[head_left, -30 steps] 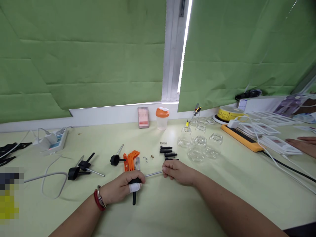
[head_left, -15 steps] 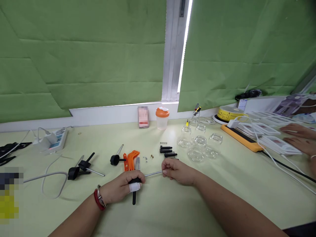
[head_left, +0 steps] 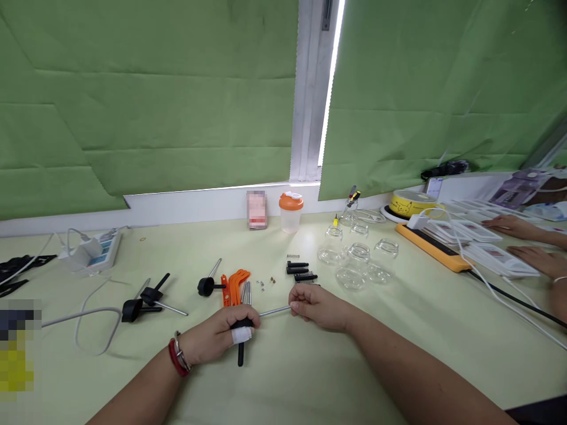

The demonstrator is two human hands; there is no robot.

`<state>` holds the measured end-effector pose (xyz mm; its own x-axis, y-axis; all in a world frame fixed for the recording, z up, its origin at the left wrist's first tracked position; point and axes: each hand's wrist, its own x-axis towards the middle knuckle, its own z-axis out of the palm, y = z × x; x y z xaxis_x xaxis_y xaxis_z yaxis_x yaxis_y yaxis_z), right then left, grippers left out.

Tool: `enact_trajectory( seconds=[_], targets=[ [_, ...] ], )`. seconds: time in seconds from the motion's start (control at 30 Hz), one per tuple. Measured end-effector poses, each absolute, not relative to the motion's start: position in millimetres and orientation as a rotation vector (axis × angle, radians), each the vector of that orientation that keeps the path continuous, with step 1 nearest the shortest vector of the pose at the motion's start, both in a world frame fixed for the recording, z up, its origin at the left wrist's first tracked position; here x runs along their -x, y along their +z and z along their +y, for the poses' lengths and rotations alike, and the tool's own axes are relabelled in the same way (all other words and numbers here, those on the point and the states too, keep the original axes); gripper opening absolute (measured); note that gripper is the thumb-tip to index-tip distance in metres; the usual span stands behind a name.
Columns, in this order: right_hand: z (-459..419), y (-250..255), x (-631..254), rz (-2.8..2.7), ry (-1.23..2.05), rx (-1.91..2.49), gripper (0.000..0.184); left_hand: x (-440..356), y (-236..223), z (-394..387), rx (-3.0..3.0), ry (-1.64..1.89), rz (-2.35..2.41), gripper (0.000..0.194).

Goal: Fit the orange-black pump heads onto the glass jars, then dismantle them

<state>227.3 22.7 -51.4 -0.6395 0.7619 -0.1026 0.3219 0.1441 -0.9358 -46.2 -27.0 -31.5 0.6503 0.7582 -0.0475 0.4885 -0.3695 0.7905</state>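
My left hand [head_left: 224, 332], with white tape on a finger, is closed around a black plastic part whose handle [head_left: 240, 354] points down toward me. A thin metal rod [head_left: 274, 311] runs from that part to the right. My right hand [head_left: 316, 306] pinches the rod's far end; its fingertips hide the tip. Beyond my left hand lie orange plastic handles [head_left: 239, 282] and several loose metal rods [head_left: 247, 293]. Black sticks with springs [head_left: 301, 270] are just past my right hand. Tiny silver and brass pieces [head_left: 272, 280] lie between.
Similar black parts with rods [head_left: 133, 310] lie at left, near a power strip [head_left: 110, 251] and cables. Several glass jars [head_left: 353, 274] stand right of centre. An orange-lidded cup [head_left: 291, 218] is at the wall. Another person's hands [head_left: 531, 257] rest by white trays on the right.
My hands keep nearly the same hold on the black part and rod, with only a slight leftward shift of the right. The other person's farther hand has moved left over the trays.
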Motion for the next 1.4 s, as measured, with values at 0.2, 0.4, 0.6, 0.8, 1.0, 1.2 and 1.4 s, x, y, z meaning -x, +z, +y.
enact_trajectory(
  seconds=[0.2,0.4,0.6,0.8,1.0,1.2,1.4],
  targets=[
    [24.5,-55.2,-229.0,-2.016,1.543,0.984,0.01,45.9,-31.3,-26.7,-2.04,0.417,0.966,0.025],
    [23.4,-50.8,-228.9,-2.027,1.538,1.025,0.013,45.3,-31.1,-26.9,-2.028,0.422,0.957,0.026],
    [22.4,-47.7,-228.5,-2.081,1.48,1.073,0.025,45.6,-30.8,-26.8,-2.039,0.414,0.965,0.029],
    [22.5,-47.9,-228.7,-2.097,1.454,1.093,0.031,45.8,-30.7,-26.5,-2.042,0.42,0.964,0.029],
    [23.7,-54.1,-228.6,-2.049,1.488,1.003,0.015,45.8,-32.0,-26.0,-2.041,0.413,0.974,0.03],
    [25.5,-55.8,-228.5,-2.045,1.519,1.0,0.009,45.4,-30.2,-27.0,-2.033,0.413,0.975,0.03],
    [23.1,-48.8,-228.5,-2.085,1.491,1.035,0.013,45.0,-30.7,-27.2,-2.035,0.416,0.973,0.032]
  ],
)
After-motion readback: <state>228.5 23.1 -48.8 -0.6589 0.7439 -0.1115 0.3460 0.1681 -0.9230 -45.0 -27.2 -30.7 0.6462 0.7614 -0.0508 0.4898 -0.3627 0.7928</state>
